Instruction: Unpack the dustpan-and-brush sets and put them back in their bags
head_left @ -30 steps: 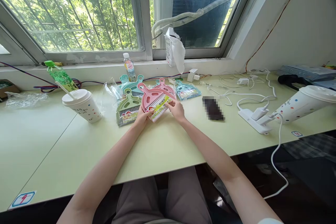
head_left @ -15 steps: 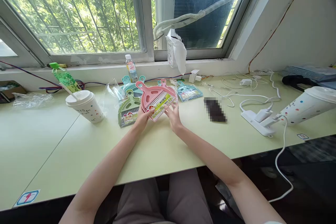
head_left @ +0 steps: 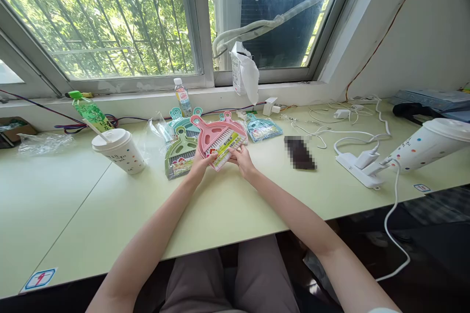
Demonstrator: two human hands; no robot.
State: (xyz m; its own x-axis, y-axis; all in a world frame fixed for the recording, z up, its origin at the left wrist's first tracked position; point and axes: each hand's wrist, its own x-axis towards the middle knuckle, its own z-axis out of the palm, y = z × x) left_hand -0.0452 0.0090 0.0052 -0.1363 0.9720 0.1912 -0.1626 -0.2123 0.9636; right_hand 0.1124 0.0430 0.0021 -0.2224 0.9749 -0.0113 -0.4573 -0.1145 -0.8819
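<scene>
A pink dustpan and brush set (head_left: 213,134) with a yellow-green printed label is held up in front of me, tilted, its handles pointing away. My left hand (head_left: 200,162) grips its lower left edge, thumb on top. At the lower right edge, my right hand (head_left: 242,159) pinches the label side between thumb and fingers. Just left of my left hand lies a green dustpan set (head_left: 180,152) in clear wrapping. Behind the pink one a teal dustpan set (head_left: 186,122) is partly covered. A blue dustpan set (head_left: 263,128) rests to the right.
A white paper cup with a straw (head_left: 123,151) stands at left near a green-capped bottle (head_left: 91,112). A blurred dark flat object (head_left: 300,152) lies at right, then a power strip (head_left: 358,170) with cables and another white cup (head_left: 429,144). Clear plastic wrapping (head_left: 44,144) lies far left.
My right hand's fingers have drawn in from spread over the label to a pinch at its right edge. The pink set stays nearly in place; the view has shifted slightly.
</scene>
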